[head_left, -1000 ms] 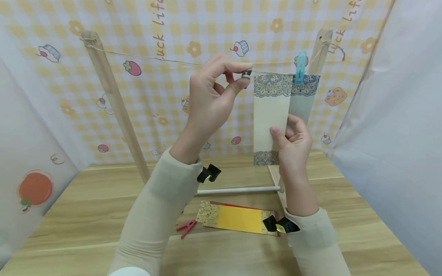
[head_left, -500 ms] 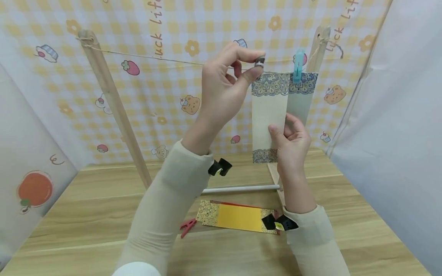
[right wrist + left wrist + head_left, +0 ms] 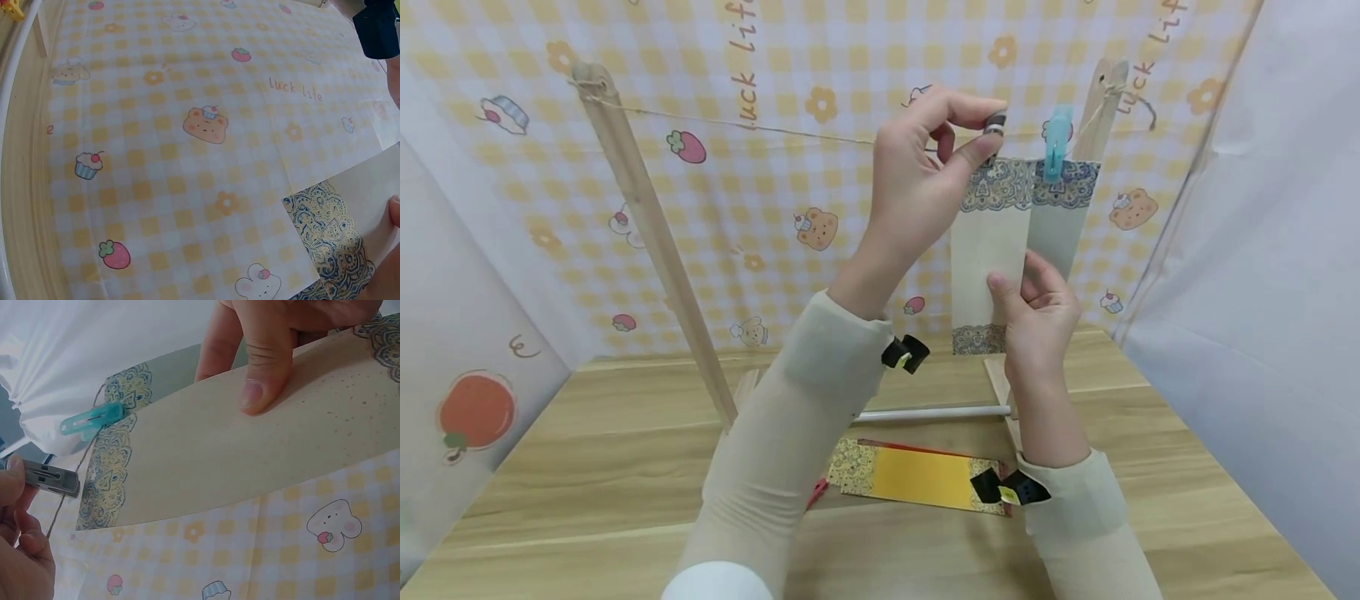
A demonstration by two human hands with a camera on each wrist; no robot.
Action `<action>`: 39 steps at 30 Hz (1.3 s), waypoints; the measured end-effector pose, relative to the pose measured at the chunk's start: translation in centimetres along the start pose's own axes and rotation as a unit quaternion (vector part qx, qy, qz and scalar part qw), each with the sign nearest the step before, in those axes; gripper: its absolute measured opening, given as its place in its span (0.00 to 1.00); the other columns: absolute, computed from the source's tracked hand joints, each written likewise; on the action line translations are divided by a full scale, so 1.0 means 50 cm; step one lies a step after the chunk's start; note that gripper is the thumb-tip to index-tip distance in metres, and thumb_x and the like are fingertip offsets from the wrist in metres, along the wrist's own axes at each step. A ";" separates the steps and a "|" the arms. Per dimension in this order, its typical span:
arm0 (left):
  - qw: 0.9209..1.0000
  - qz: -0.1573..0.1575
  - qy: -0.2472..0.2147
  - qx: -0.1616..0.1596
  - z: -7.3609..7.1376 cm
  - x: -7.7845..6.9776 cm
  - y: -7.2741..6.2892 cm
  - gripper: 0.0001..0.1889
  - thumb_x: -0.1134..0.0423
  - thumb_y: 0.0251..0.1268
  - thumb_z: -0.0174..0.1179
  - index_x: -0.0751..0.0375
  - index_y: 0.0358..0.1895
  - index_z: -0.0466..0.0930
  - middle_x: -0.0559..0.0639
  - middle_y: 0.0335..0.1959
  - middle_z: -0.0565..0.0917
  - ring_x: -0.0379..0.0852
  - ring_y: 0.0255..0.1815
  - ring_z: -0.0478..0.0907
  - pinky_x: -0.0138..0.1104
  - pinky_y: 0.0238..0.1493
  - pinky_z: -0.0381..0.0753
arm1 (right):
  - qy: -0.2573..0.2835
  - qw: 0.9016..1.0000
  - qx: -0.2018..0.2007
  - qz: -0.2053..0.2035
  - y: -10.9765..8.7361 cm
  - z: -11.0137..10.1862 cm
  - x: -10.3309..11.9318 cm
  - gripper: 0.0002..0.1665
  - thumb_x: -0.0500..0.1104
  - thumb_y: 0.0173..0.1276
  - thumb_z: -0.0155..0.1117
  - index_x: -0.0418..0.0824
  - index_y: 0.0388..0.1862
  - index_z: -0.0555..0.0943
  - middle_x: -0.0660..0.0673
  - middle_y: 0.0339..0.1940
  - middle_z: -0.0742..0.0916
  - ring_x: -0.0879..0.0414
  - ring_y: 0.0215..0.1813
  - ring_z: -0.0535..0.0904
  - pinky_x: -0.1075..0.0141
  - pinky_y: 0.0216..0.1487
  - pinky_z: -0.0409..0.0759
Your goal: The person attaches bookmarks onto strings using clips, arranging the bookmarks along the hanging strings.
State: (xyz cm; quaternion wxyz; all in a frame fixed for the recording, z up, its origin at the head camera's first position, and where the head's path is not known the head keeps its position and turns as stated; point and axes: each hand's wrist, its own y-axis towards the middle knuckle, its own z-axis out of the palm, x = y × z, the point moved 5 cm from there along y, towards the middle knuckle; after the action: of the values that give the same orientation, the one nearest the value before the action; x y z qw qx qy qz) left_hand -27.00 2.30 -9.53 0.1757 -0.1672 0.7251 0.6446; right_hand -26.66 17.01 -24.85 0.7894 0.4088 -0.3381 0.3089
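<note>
Finger and thumb of my left hand (image 3: pixel 921 179) pinch a grey clothespin (image 3: pixel 53 479), whose tip overlaps the string (image 3: pixel 56 515) beside the card's top edge in the left wrist view. My right hand (image 3: pixel 1042 317) holds a cream paper card (image 3: pixel 985 250) upright, thumb on its front and fingers behind. Blue-and-gold lace print borders both ends of this card. Behind its right side hangs a grey-green card (image 3: pixel 1060 225) with a similar border, fastened to the string by a teal clothespin (image 3: pixel 1057 146).
A left wooden post (image 3: pixel 651 225) and a right wooden post (image 3: pixel 1097 117) carry the string. A white rod (image 3: pixel 936 413) runs low between them. On the table lie a yellow card (image 3: pixel 921 477) over red ones and a red clothespin (image 3: pixel 816 493), partly behind the left sleeve.
My left hand has moved right and slightly up with the grey clothespin, from left of the cream card to its top edge. The right hand stays nearly still with the card.
</note>
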 end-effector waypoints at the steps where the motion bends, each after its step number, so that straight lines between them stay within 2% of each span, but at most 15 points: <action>1: 1.000 -0.003 0.002 0.001 0.001 0.002 0.001 0.07 0.73 0.59 0.68 0.70 0.41 0.86 0.59 0.40 0.86 0.36 0.37 0.73 0.25 0.34 0.64 | 0.002 1.000 0.001 -0.003 0.000 0.001 0.000 0.20 0.30 0.57 0.73 0.40 0.49 0.86 0.56 0.33 0.91 0.59 0.39 0.89 0.71 0.37 0.86; 6: 1.000 -0.019 0.000 -0.001 0.003 0.014 0.003 0.07 0.74 0.59 0.68 0.70 0.41 0.86 0.59 0.39 0.87 0.37 0.37 0.75 0.25 0.35 0.65 | 0.006 1.000 0.000 -0.008 0.001 0.003 0.000 0.20 0.29 0.58 0.71 0.38 0.50 0.85 0.56 0.33 0.91 0.59 0.40 0.89 0.71 0.38 0.86; 13: 1.000 -0.021 -0.004 0.016 0.009 0.017 0.003 0.07 0.73 0.60 0.67 0.71 0.41 0.85 0.59 0.39 0.87 0.38 0.37 0.74 0.25 0.37 0.65 | 0.017 1.000 -0.004 -0.004 0.002 0.003 -0.004 0.20 0.24 0.60 0.67 0.36 0.51 0.85 0.56 0.34 0.91 0.61 0.41 0.89 0.71 0.40 0.86; 23: 1.000 -0.008 0.000 0.009 0.009 0.013 0.002 0.07 0.74 0.61 0.67 0.74 0.41 0.84 0.61 0.34 0.87 0.40 0.32 0.73 0.27 0.33 0.64 | 0.048 0.999 0.006 -0.023 0.003 0.002 -0.006 0.19 0.26 0.58 0.69 0.38 0.48 0.87 0.53 0.36 0.92 0.60 0.40 0.89 0.71 0.39 0.86; 29: 1.000 -0.015 -0.001 0.011 0.011 0.016 -0.001 0.07 0.74 0.61 0.66 0.74 0.41 0.84 0.61 0.34 0.87 0.41 0.30 0.71 0.27 0.32 0.63 | 0.046 0.999 0.012 -0.006 0.001 0.004 -0.008 0.18 0.28 0.57 0.71 0.41 0.46 0.87 0.53 0.35 0.92 0.59 0.39 0.89 0.72 0.38 0.85; 34: 0.999 -0.033 0.005 0.019 0.012 0.018 -0.001 0.08 0.74 0.60 0.67 0.73 0.42 0.84 0.60 0.35 0.87 0.40 0.30 0.71 0.27 0.32 0.63 | 0.055 0.998 0.017 0.005 0.002 0.006 -0.012 0.18 0.27 0.57 0.70 0.41 0.46 0.87 0.53 0.36 0.92 0.59 0.40 0.89 0.71 0.38 0.85; 39: 0.997 -0.057 0.032 0.039 0.011 0.018 -0.001 0.11 0.71 0.62 0.67 0.70 0.46 0.85 0.58 0.37 0.88 0.40 0.31 0.69 0.27 0.34 0.63 | 0.049 0.998 0.018 0.018 0.003 0.007 -0.018 0.20 0.23 0.60 0.66 0.41 0.47 0.87 0.54 0.36 0.91 0.62 0.40 0.88 0.72 0.39 0.84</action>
State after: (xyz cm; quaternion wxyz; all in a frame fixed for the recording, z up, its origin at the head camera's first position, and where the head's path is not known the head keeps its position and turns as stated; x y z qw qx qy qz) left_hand -27.77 2.81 -10.05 0.1951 -0.2222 0.7441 0.5991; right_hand -27.38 16.56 -25.33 0.7919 0.4014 -0.3003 0.3487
